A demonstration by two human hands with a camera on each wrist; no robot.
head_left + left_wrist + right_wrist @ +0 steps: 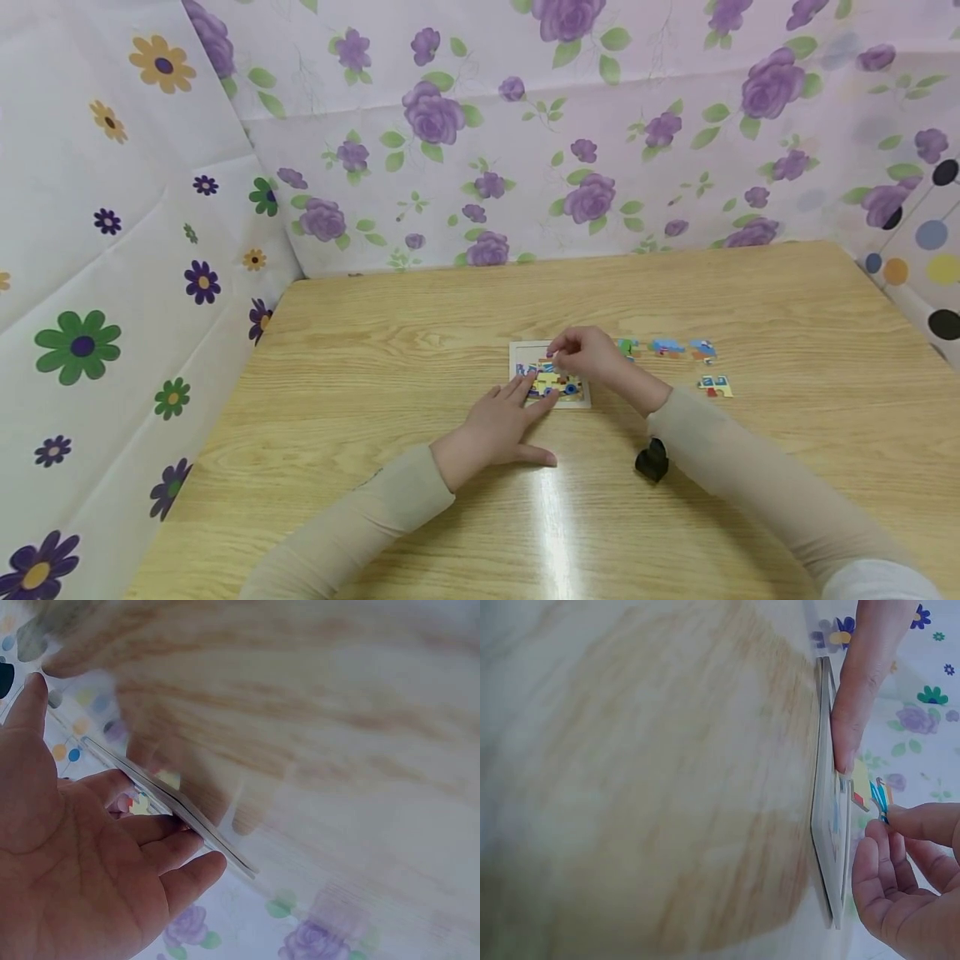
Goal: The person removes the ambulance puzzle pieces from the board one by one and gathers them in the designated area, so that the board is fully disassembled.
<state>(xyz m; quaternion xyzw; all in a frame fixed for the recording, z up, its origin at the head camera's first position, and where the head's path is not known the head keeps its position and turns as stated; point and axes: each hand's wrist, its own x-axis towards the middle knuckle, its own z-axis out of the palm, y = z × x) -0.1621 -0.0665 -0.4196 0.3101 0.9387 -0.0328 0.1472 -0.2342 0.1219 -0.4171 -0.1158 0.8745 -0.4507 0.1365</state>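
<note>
A small jigsaw puzzle tray point(513, 360) with a pale rim lies on the table, with yellow and blue vehicle pieces point(548, 379) set in its lower part. My left hand point(497, 423) rests its spread, fairly straight fingers on the tray's lower left. Over the tray's upper right, my right hand point(595, 357) pinches a puzzle piece point(883, 796) between thumb and fingers. That piece is tilted up in the right wrist view, just above the tray. In the left wrist view, the left fingers point(161, 829) touch the tray's edge.
Right of the tray lie loose puzzle pieces: a green one point(627, 345), blue ones point(667, 347) point(703, 348), and a yellow one with windows point(716, 385). A small black object point(652, 461) stands beside the right forearm. Flowered sheets point(450, 183) hang behind the wooden table point(390, 333).
</note>
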